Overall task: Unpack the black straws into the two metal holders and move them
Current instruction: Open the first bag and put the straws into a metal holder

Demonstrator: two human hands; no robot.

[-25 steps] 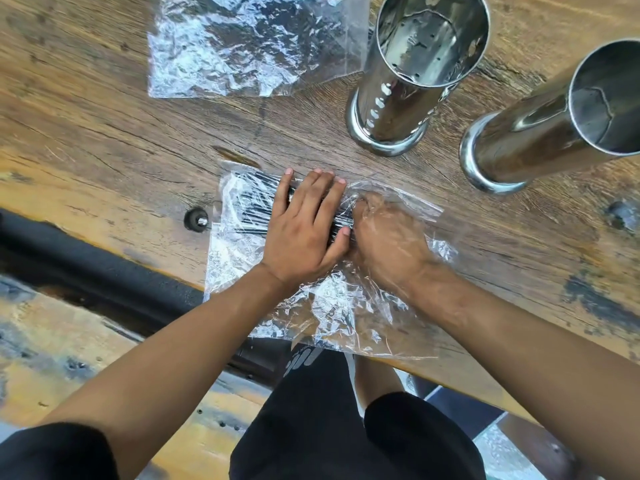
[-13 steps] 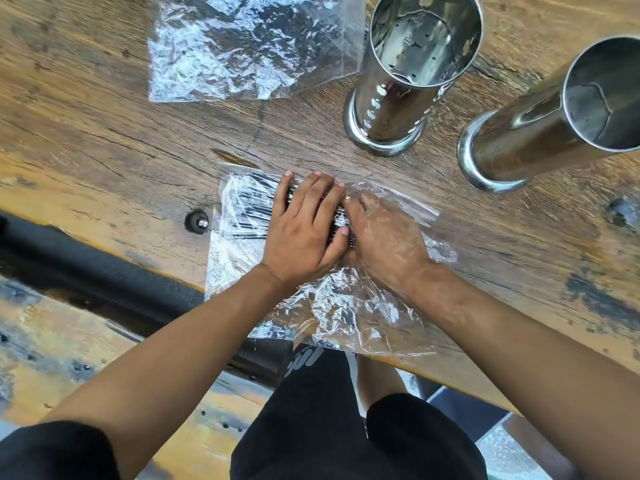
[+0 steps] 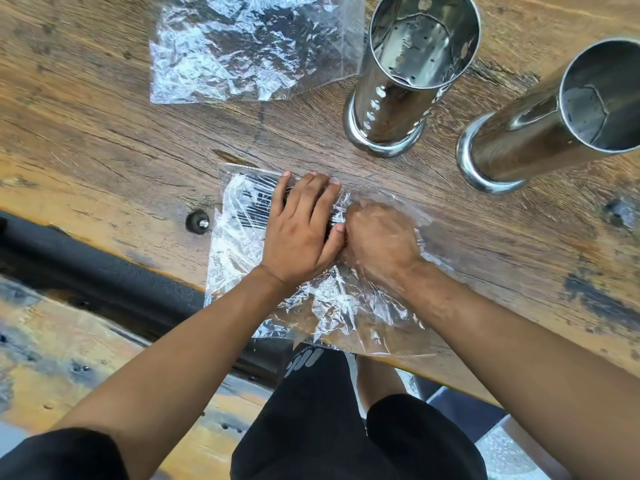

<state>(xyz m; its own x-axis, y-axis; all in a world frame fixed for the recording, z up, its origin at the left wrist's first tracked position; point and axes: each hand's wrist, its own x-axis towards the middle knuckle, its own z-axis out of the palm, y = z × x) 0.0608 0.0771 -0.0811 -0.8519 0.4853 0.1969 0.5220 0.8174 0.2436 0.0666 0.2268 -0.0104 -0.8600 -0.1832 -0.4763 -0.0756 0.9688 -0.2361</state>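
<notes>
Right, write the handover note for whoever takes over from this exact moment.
Left hand: flat on top of the clear plastic bag, pressing down the bundle of black straws inside it.
Right hand: inside that bag, at the end of the straws; whether it grips them cannot be told.
The perforated metal holder and the plain metal holder stand empty further back on the wooden table. A second crumpled clear bag lies to their left.
Done: bag opened.
Left: pull the straws out, fill both holders, move them.

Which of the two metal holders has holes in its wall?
The holder nearer the middle, beside the empty plastic bag; its wall is perforated. The right-hand holder has a plain wall.
</notes>
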